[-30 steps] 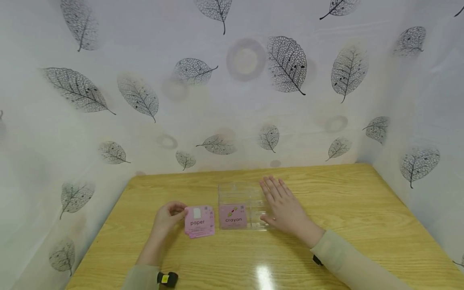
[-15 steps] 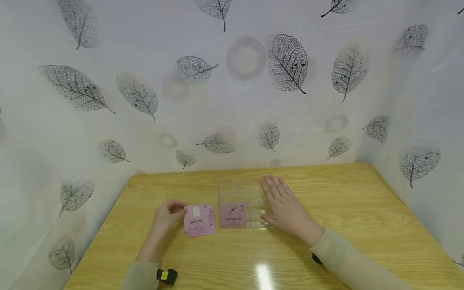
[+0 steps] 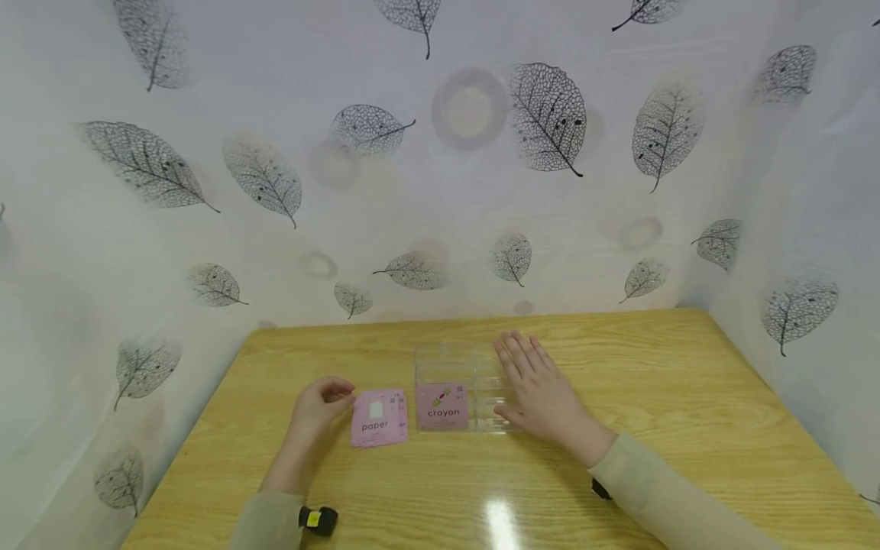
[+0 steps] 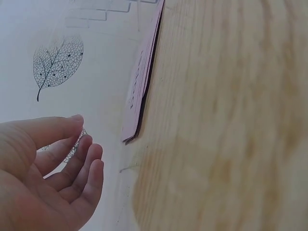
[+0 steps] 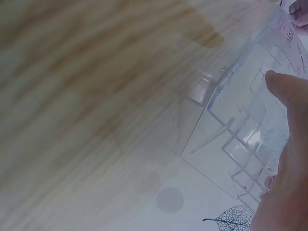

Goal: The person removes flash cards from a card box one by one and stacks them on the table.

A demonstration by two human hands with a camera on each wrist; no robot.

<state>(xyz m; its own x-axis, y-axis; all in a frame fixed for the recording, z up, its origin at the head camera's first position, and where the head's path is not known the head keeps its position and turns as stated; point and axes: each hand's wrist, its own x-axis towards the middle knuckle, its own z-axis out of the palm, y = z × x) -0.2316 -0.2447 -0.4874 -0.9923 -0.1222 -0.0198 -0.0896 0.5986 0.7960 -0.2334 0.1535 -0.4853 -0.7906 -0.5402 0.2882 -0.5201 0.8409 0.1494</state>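
A small stack of pink cards [image 3: 379, 429], the top one printed "paper", lies on the table left of a clear plastic organizer [image 3: 445, 371]. My left hand [image 3: 321, 403] is just left of the cards. In the left wrist view its fingers [image 4: 91, 168] are loosely bent around nothing, apart from the cards' edge. A pink "crayon" card [image 3: 443, 417] sits in the organizer's front left compartment. My right hand [image 3: 539, 389] lies with straight fingers over the organizer's right side, hiding part of it. The right wrist view shows the thumb [image 5: 284, 86] at the divided compartments.
The wooden table [image 3: 440, 489] reaches back to a pale wall covering [image 3: 440, 191] printed with leaves. A wrist strap with a black device [image 3: 318, 521] is on the left wrist.
My left fingers have let go of the corner of the "paper" card, and a narrow gap now separates them. The top card sits a little differently on the stack. My right hand stays put.
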